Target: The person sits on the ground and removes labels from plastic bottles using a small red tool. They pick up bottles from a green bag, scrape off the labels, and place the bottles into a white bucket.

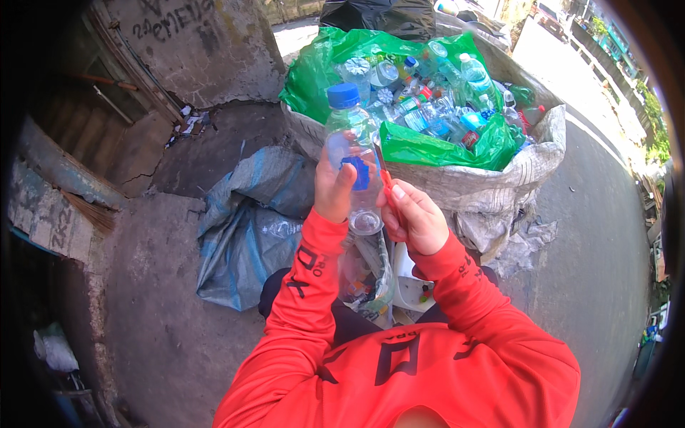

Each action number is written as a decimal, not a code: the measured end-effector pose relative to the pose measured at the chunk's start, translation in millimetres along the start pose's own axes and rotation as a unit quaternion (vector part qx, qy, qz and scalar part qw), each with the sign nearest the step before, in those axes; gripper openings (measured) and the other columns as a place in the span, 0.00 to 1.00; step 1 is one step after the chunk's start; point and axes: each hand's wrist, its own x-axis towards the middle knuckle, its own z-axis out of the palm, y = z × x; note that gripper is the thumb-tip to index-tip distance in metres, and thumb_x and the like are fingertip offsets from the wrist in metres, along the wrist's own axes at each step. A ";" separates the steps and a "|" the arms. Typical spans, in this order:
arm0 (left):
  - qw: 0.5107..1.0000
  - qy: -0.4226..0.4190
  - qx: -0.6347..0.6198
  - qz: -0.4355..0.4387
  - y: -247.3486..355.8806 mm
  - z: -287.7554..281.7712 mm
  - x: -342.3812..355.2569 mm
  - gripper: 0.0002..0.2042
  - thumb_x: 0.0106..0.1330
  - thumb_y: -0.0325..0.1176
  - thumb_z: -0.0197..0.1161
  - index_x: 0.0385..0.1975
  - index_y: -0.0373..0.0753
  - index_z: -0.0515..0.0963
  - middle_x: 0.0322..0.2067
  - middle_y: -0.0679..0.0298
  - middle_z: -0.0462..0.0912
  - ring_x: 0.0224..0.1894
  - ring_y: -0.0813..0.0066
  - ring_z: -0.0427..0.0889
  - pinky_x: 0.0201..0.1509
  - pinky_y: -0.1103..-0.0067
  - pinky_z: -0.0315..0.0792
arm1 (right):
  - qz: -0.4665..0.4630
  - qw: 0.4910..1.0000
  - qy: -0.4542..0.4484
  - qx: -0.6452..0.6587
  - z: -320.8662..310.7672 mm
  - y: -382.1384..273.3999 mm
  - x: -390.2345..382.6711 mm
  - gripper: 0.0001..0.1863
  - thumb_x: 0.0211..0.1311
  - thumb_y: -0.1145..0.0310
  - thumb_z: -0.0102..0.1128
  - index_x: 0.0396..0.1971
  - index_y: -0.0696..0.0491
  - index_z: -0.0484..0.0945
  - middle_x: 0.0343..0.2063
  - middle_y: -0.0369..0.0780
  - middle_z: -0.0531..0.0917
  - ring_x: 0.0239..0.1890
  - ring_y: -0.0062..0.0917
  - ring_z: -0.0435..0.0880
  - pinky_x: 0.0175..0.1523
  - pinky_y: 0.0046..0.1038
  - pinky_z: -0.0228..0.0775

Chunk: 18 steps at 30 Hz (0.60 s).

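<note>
My left hand [332, 187] is wrapped round a clear plastic bottle [365, 132] that stands upright with its blue cap [343, 95] on top. A blue label [357, 173] shows on the bottle's side by my thumb. In my right hand [417, 216] is a small knife with a red handle [387, 184]; its thin blade points up along the bottle's right side. I cannot tell whether the edge cuts into the label. Behind the bottle, a large woven sack [492, 191] with a green plastic liner [446, 148] bulges with clear bottles [435, 114].
A grey-blue woven sack [246, 214] with a bottle inside lies slumped at the left. Between my legs stand an open bag [365, 267] with small bits in it and a white container [412, 282]. A black bag [378, 18] and a concrete wall [193, 53] are farther back.
</note>
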 end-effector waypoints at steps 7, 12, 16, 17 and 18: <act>1.000 0.001 0.013 -0.027 -4.5 -8.9 -2.4 0.37 0.53 0.61 0.57 0.52 0.35 0.61 0.36 0.60 0.75 0.35 0.75 0.76 0.38 0.79 0.72 | 0.002 1.000 0.007 -0.021 1.0 6.2 -1.5 0.15 0.67 0.58 0.39 0.32 0.54 0.69 0.13 0.31 0.64 0.12 0.12 0.55 0.18 0.15 0.46; 0.999 -0.004 -0.023 -0.047 -7.6 -9.9 -3.7 0.37 0.54 0.63 0.54 0.52 0.35 0.63 0.41 0.56 0.75 0.39 0.69 0.77 0.42 0.75 0.72 | 0.018 1.000 -0.002 -0.016 -1.3 8.4 -3.2 0.16 0.67 0.57 0.38 0.31 0.54 0.69 0.13 0.31 0.64 0.12 0.12 0.55 0.18 0.16 0.46; 0.997 0.007 -0.063 -0.034 -9.0 -29.8 -2.1 0.36 0.56 0.62 0.51 0.53 0.35 0.63 0.45 0.53 0.74 0.41 0.65 0.78 0.43 0.73 0.73 | 0.059 0.998 -0.017 -0.021 -2.4 19.6 -7.4 0.16 0.67 0.57 0.38 0.30 0.54 0.69 0.13 0.31 0.64 0.12 0.12 0.55 0.17 0.16 0.45; 0.998 0.011 -0.058 -0.020 -6.8 -32.3 -1.0 0.36 0.57 0.62 0.50 0.54 0.35 0.63 0.46 0.52 0.73 0.41 0.64 0.78 0.43 0.73 0.73 | 0.071 0.997 -0.016 -0.023 -2.2 22.1 -9.3 0.16 0.67 0.57 0.38 0.30 0.53 0.69 0.13 0.31 0.64 0.12 0.12 0.55 0.17 0.16 0.45; 0.997 0.017 -0.066 -0.021 -4.5 -33.5 -0.2 0.36 0.57 0.62 0.49 0.54 0.35 0.62 0.46 0.52 0.73 0.42 0.63 0.78 0.43 0.72 0.74 | 0.076 0.996 -0.020 -0.031 -3.1 24.6 -10.2 0.16 0.67 0.57 0.38 0.30 0.53 0.70 0.13 0.30 0.64 0.12 0.12 0.54 0.17 0.16 0.45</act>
